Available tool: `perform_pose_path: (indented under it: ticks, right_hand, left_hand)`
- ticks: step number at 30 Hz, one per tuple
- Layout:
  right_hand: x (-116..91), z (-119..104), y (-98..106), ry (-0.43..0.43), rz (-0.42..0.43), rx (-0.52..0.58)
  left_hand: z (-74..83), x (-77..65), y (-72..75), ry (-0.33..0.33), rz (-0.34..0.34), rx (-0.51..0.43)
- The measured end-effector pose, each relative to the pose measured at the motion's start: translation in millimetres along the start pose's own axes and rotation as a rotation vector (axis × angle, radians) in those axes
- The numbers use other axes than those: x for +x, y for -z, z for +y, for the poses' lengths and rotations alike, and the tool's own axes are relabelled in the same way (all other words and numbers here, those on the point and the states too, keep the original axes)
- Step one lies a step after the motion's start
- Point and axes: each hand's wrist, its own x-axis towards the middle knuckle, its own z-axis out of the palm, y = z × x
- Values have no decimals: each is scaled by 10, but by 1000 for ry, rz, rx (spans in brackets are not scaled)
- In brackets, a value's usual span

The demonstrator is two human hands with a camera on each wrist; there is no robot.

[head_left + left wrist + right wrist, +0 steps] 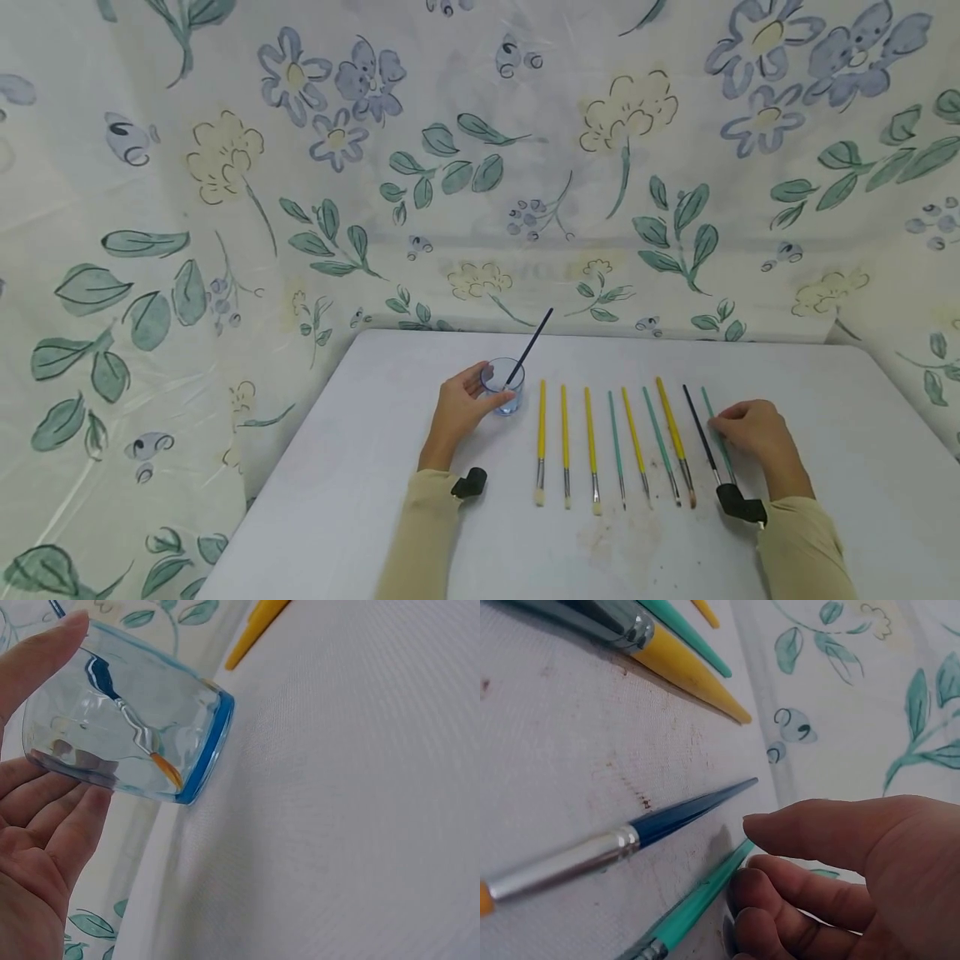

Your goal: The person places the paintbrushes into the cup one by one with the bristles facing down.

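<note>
Head view — left hand (463,407), fingers curled around a clear, blue-based cylindrical cup (495,375); inside, a slim dark-blue-handled paintbrush (529,346) leans toward one o'clock. Right hand (759,435) — three o'clock from the cup — pinches a slender teal-handled paintbrush (725,454).

Paintbrushes (634,438), between four and five o'clock: no lettering readable.
Clear cup (495,379), between five and six o'clock: no label readable.
Flowered backdrop (480,92), twelve o'clock: no words readable.
</note>
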Motion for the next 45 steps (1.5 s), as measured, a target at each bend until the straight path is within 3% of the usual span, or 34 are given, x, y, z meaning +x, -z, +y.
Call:
perform_pose_path:
  ticks: [15,25,45]
  right_hand:
    - [24,-2,4,26,-5,-122]
    - [-13,-48,19,-16,-52,-248]
    - [-58,-15,155,52,-86,-193]
  left_hand:
    - [25,-8,-3,18,3,11]
    - [34,-5,-6,14,4,29]
    - [53,-21,-5,16,0,21]
